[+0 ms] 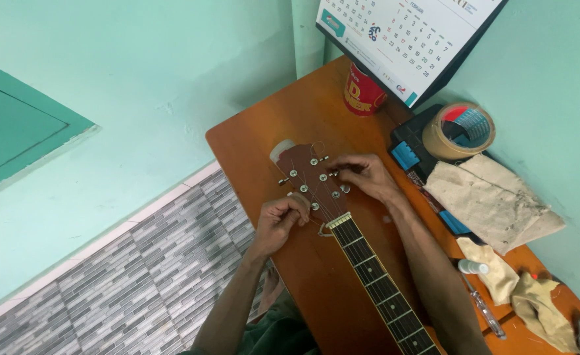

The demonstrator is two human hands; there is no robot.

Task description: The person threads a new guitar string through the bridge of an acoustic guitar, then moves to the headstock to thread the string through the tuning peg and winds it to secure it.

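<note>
We judged the guitar headstock (310,181) stiff wood, w/ small metal tuning pegs (335,173) that looked slick and fiddly; best held by pinching a peg, w/ the neck (375,276) steadied on the desk (257,141). Headstock lay mid-desk, neck running toward the near right. Our left hand (280,220) was pinched on a peg at its near-left edge; right hand (363,172) gripped a peg on the right side.
</note>
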